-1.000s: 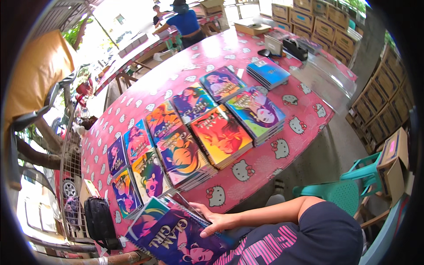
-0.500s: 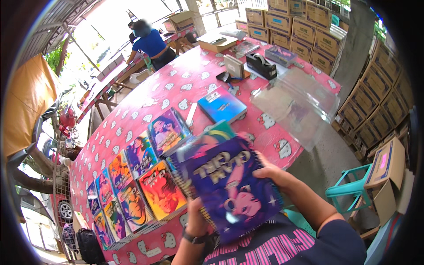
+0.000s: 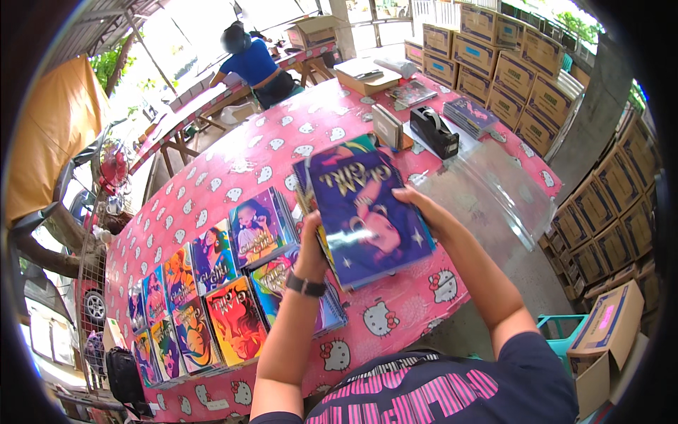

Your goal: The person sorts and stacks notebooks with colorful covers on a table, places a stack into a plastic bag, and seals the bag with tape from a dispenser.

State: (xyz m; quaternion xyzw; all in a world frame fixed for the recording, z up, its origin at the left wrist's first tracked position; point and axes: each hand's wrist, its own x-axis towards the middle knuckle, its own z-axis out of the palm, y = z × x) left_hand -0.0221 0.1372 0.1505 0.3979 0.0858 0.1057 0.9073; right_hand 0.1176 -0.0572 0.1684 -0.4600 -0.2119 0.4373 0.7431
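Between my two hands is a stack of spiral notebooks (image 3: pixel 367 233), the top cover dark purple with a pink-haired cartoon figure turned upside down to me. My left hand (image 3: pixel 312 247) is closed round its left edge. The right edge is gripped by my right hand (image 3: pixel 418 208), thumb on the cover. Below and left of my hands, two rows of colourful notebook stacks lie on the table, among them a red-and-orange notebook (image 3: pixel 238 318) and a purple one with a blue-haired figure (image 3: pixel 260 226). Another multicoloured notebook (image 3: pixel 272 286) is partly hidden behind my left forearm.
The pink patterned table (image 3: pixel 212 187) holds a black tape dispenser (image 3: pixel 434 133), clear plastic sheets (image 3: pixel 487 194) and an open carton (image 3: pixel 366 76). Stacked cardboard boxes (image 3: pixel 512 81) stand behind and to the right. A person in blue (image 3: pixel 254 67) works at a farther table.
My hands have carried the notebook stack forward, away from my body and over the table. The blue notebook seen before is now hidden. The whole view has shifted.
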